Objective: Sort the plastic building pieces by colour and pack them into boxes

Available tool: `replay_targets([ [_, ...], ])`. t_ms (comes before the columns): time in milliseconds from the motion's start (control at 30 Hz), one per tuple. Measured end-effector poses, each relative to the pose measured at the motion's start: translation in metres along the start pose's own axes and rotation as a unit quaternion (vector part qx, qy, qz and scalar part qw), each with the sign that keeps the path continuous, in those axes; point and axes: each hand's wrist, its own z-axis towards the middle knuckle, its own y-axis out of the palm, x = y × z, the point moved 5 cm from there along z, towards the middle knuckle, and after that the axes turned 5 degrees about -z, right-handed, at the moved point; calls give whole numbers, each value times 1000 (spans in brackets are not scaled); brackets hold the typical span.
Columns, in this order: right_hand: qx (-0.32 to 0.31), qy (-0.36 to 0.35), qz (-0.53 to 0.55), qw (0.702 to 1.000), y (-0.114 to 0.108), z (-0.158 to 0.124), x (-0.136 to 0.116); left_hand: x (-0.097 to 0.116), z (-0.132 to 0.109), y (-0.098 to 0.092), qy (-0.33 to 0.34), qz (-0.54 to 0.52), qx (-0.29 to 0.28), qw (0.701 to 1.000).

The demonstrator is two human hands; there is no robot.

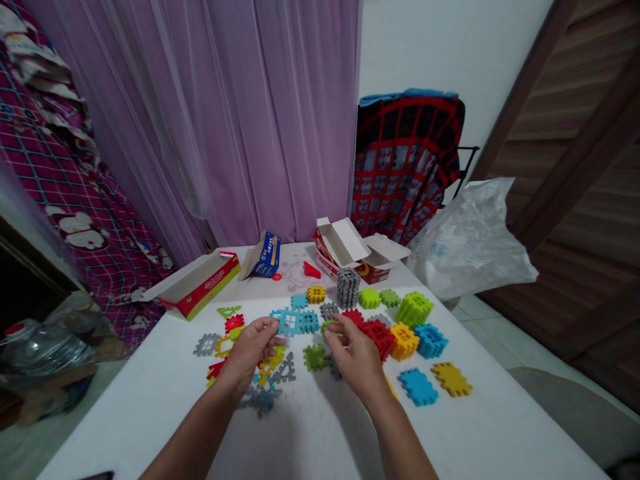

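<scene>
At eleven o'clock we see a purple curtain; at nine, a magenta checked cloth with cartoon prints; between eight and nine, a red-capped clear plastic bottle. We find a red-and-black patterned cloth at two, a white plastic bag at three, and a slatted wooden door between them, farther out.

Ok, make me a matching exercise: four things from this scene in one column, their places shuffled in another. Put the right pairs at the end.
Column one
1. Grey stack
2. White plastic bag
3. Blue box
4. Yellow block lying flat

Column two
A. To the right of a flat light-blue block
B. By the right side of the table
C. On the near side of the red boxes
D. At the back, between the red-and-green box and the red boxes

Pairs: 1-C, 2-B, 3-D, 4-A
</scene>
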Motion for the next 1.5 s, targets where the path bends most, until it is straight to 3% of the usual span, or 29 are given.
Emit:
replay_targets([
  [133,-96,7,17,995,24,-7,2,-14,-25,14,-45,-44,-33,998],
  [367,-180,8,61,982,21,-8,0,-31,-40,23,-87,-20,-46,995],
  [467,-172,9,76,982,20,-7,3,-35,-42,27,-79,-17,-46,996],
  [567,-140,13,67,988,18,-4,9,-38,-40,27,-69,34,-90,993],
  [667,-124,11,56,991,15,-1,12,-27,-36,18,4,136,-107,985],
  [733,-126,2,45,991,14,0,11,-10,-35,13,112,245,-103,958],
  [800,-134,-1,38,990,14,-1,9,6,-39,16,211,354,-129,902],
  [900,-145,9,42,988,16,-3,8,17,-45,26,266,446,-193,832],
  [1067,-157,-3,45,987,16,-6,3,14,-45,31,240,488,-224,809],
  [1200,-170,-13,28,985,18,-5,3,11,-44,31,265,483,-237,800],
  [1333,-152,-14,-10,988,12,-2,6,9,-38,32,269,478,-208,810],
  [1500,-29,-44,-69,996,-28,8,6,5,-5,18,187,485,-56,852],
])
